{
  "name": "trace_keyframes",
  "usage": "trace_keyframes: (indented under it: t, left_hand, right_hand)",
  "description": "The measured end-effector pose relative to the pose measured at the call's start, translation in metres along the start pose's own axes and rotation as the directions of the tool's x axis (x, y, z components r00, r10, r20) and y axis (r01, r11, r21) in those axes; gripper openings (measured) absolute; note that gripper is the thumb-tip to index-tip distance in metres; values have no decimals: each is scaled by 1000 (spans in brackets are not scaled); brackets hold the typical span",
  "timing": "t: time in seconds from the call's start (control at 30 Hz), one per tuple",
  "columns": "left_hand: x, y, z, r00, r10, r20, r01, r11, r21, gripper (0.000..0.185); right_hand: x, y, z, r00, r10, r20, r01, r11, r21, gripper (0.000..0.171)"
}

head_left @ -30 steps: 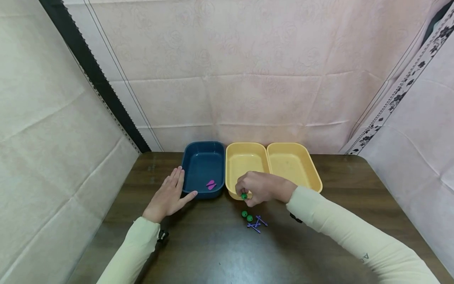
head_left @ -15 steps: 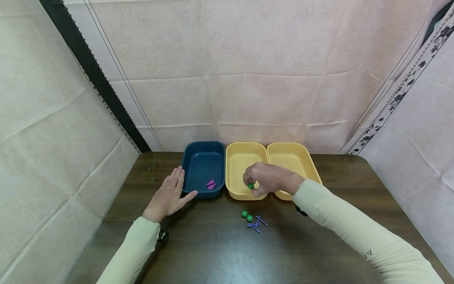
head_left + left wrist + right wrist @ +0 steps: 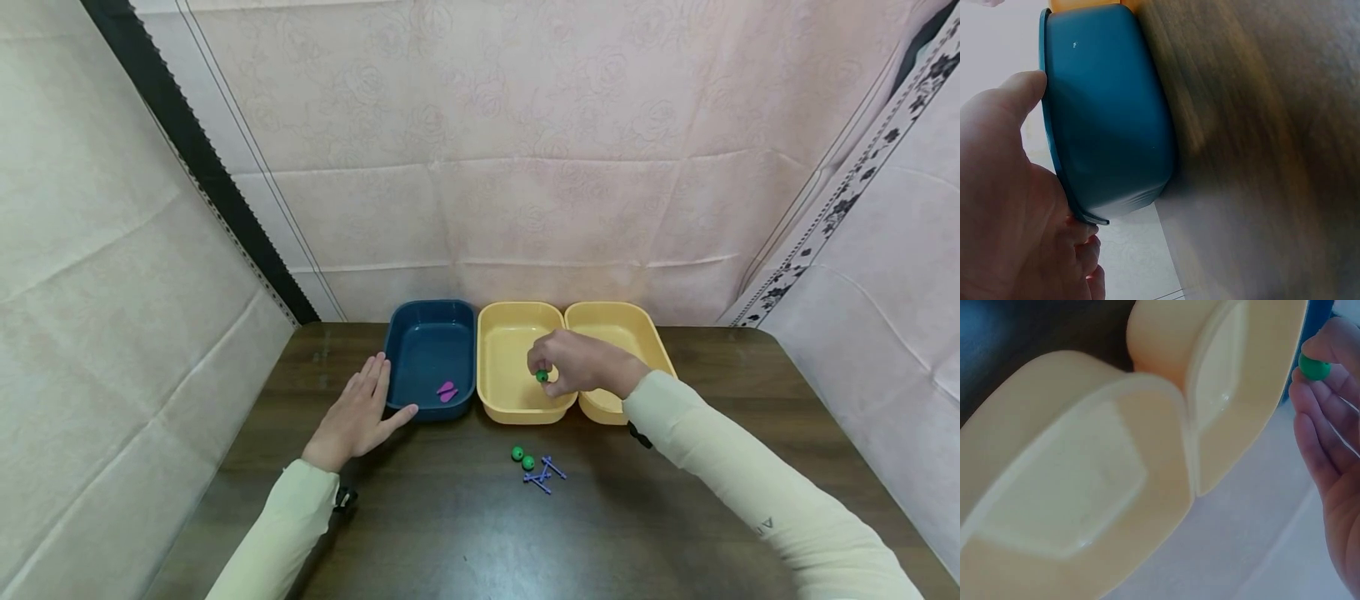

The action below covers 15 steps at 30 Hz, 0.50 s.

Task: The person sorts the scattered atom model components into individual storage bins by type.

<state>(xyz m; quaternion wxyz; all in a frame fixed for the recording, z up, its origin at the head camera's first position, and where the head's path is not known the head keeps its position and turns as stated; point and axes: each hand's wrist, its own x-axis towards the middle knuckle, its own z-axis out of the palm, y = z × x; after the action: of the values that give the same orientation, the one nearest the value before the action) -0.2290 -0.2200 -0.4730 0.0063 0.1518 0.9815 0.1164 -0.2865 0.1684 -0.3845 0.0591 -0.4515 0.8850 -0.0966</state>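
Observation:
Between thumb and fingers my right hand (image 3: 573, 362) pinches a green bead (image 3: 1315, 367), above the middle yellow tray (image 3: 498, 358). My left hand (image 3: 352, 417) rests with straight fingers against the left and front rim of the blue tray (image 3: 423, 350); its thumb touches that rim in the left wrist view. Two small pink pieces (image 3: 447, 392) lie inside the blue tray, near its front right corner. On the table in front of the trays are two more green beads (image 3: 528, 462) and several small purple sticks with knobbed ends (image 3: 542, 478).
A second yellow tray (image 3: 622, 333) stands against the right side of the middle one, partly behind my right hand. All the trays line the back of the brown wooden table (image 3: 420, 525). Pale cloth (image 3: 525, 167) hangs behind and on both sides.
My right hand has moved back and to the right with the green bead, from the middle tray's front edge to above its inside. The left hand has stayed in place.

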Motion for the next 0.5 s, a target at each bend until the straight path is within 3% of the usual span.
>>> trace_keyframes:
  t: [0.2, 0.5]
  left_hand:
    - [0, 0, 0, 1000, 4, -4, -4, 1000, -3, 104]
    - [0, 0, 0, 1000, -1, 2, 1, 1000, 0, 104]
  right_hand:
    - [2, 12, 5, 999, 45, -1, -45, 999, 9, 12]
    - [7, 23, 18, 999, 4, -46, -4, 1000, 3, 12]
